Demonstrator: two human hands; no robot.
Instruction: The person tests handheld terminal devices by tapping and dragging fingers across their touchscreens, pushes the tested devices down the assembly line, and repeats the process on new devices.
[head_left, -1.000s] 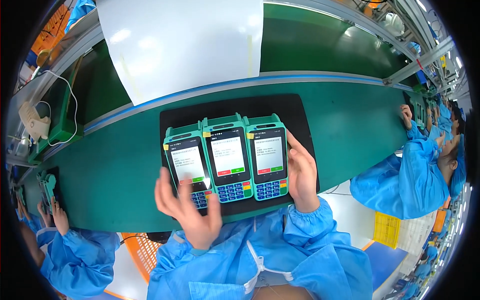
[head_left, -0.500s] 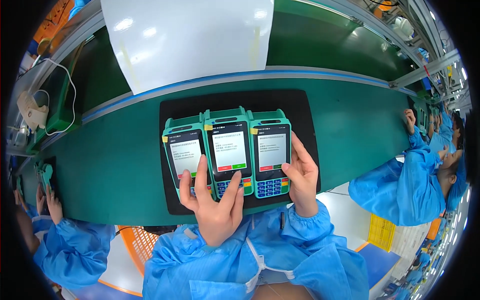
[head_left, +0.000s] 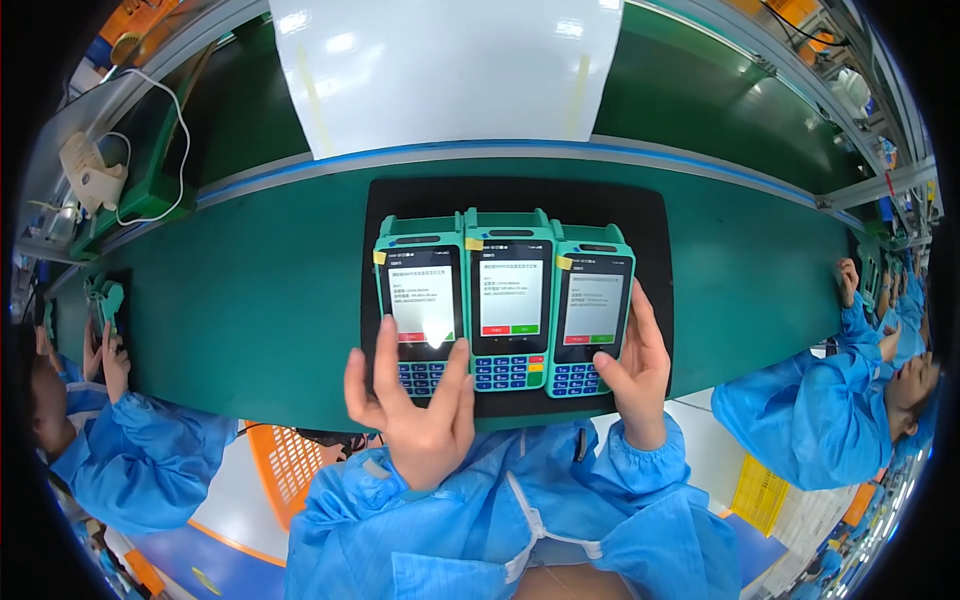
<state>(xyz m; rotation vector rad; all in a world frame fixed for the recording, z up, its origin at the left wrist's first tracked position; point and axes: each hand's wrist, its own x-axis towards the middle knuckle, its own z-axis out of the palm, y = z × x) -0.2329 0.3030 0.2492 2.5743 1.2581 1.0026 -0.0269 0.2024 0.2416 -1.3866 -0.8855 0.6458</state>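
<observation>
Three green payment terminals lie side by side on a black mat (head_left: 655, 230), screens up and lit. My left hand (head_left: 425, 425) is spread over the lower part of the left terminal (head_left: 420, 285); one fingertip is by the lower right corner of its screen, another at its left edge. The middle terminal (head_left: 508, 285) has no finger on it and shows red and green buttons above its blue keypad. My right hand (head_left: 642, 375) grips the right terminal (head_left: 592, 290), fingers along its right side, thumb just under the screen. That screen is greyer than the others.
A green table (head_left: 270, 290) runs across, with a white panel (head_left: 450, 70) behind it. White cabled device (head_left: 92, 172) stands at far left. Co-workers in blue sit at left (head_left: 150, 455) and right (head_left: 800, 390). An orange basket (head_left: 285, 465) stands below the table.
The view has shifted, so everything sits further right in it. My left fingers have moved off the middle terminal's edge onto the left one. My right thumb has slid down; the right screen has dimmed.
</observation>
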